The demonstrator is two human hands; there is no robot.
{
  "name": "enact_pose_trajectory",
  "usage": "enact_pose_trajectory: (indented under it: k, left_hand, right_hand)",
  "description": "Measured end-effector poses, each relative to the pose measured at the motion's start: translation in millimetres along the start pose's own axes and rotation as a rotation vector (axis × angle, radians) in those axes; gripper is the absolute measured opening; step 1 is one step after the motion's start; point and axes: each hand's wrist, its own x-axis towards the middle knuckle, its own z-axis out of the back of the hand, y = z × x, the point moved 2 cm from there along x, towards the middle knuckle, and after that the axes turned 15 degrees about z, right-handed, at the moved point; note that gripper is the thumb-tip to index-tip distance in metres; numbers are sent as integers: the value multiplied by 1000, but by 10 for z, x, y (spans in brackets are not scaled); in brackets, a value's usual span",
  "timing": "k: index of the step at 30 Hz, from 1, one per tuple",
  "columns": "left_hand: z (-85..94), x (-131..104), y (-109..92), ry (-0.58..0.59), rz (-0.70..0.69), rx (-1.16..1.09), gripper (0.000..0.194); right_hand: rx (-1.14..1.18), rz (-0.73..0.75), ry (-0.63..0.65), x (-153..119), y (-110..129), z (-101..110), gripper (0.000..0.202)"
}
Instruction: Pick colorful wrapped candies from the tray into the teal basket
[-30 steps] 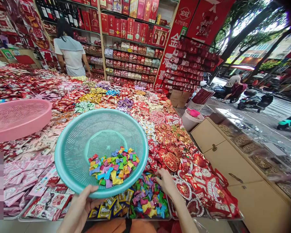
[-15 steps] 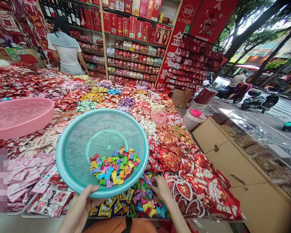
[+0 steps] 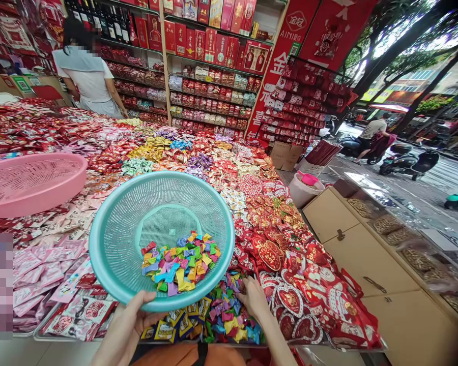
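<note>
My left hand grips the near rim of a round turquoise plastic basket, thumb over the edge and fingers beneath. Inside the basket, small colourful wrapped candies lie toward its near right side. My right hand is at the right edge of a pile of similar colourful candies, just right of the basket. Its fingers are bent at the pile; whether they hold a candy is too small to tell. Yellow and dark blue packets lie under the basket's near rim.
A pink basket rests on the left. Red heart-shaped packets lie right of my right hand. Beyond the candy display, a person in white stands by the shelves. A beige cabinet stands at the right.
The person in white has moved to the left. Both of my hands and the turquoise basket are nearly where they were.
</note>
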Motion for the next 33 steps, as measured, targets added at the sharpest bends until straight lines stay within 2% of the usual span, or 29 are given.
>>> enact_pose_trajectory:
  k: [5, 20, 26, 33]
  left_hand:
    - [16, 28, 18, -20, 5, -1, 4]
    - [-37, -22, -10, -23, 6, 13, 8]
    - [-59, -58, -20, 1, -1, 22, 14]
    - [-54, -57, -15, -7, -2, 26, 10]
  right_hand:
    - [21, 23, -67, -4, -56, -90, 6]
    - [209, 77, -124, -42, 4, 58, 9]
    - [326, 86, -125, -37, 3, 44, 11]
    - [348, 87, -139, -33, -44, -2, 17]
